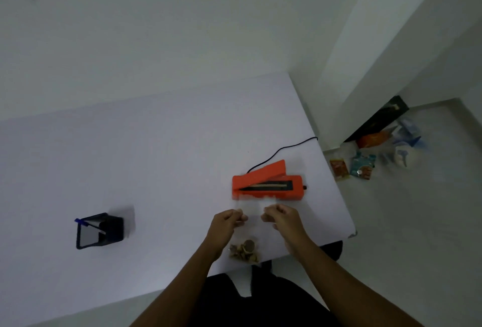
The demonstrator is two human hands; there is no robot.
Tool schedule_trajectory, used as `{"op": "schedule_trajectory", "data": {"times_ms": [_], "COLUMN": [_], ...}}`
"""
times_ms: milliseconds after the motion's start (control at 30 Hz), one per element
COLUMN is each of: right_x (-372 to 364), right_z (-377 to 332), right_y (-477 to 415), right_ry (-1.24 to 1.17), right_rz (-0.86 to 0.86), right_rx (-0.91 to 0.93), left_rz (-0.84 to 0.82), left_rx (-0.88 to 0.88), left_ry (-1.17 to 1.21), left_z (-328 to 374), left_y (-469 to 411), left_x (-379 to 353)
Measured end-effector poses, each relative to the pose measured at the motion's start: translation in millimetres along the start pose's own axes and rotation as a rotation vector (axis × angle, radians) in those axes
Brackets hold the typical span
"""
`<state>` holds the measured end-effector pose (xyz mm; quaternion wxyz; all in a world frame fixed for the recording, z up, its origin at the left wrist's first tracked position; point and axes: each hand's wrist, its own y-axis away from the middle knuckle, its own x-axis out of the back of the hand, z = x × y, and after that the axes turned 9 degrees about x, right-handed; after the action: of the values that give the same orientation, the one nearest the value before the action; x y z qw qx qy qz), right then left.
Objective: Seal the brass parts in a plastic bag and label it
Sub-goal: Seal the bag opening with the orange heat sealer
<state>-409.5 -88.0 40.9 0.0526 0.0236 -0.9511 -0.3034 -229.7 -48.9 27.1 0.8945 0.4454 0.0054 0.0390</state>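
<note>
Clear plastic bag (251, 213) hung between both hands just in front of the orange heat sealer (268, 186), its mouth end blurred and close to the sealer's front edge. Left hand (225, 225) pinched the bag's left side, fingers curled on the film; right hand (283, 218) pinched the right side the same way. Brass parts (245, 249) sat heaped at the bag's bottom, low between the wrists and near the front edge of the white table (156, 157). The sealer's lid stood raised, with the pale sealing strip exposed, and the black cord (284, 148) trailed off the table's far right edge. Judged step: feeding the open mouth onto the strip. Risks as read from here: the load was heavy and bunched at one end, so a slack or uneven pull could wrinkle the mouth and leave a gap in the seam. Mouth fed in crooked, one corner would stay open. Either pinch slipping, the parts could drop toward the table edge and spill onto the floor. Fingertips were close to the strip, so a burn was possible if it was hot; heat could not be told. A black pen holder (100, 230) with a blue pen (88, 225) stood well apart to the left, for the labelling not yet done.
</note>
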Motion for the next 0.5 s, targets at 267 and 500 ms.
{"op": "schedule_trajectory", "data": {"times_ms": [267, 500], "right_x": [43, 42], "right_z": [-8, -8], "right_y": [-28, -48], "right_ry": [0.089, 0.1], "right_rz": [-0.033, -0.012], "right_rx": [0.021, -0.016], "left_rz": [0.075, 0.084], "left_rx": [-0.041, -0.031], "left_ry": [-0.013, 0.047], "left_z": [12, 22], "left_y": [-15, -33], "left_x": [-48, -55]}}
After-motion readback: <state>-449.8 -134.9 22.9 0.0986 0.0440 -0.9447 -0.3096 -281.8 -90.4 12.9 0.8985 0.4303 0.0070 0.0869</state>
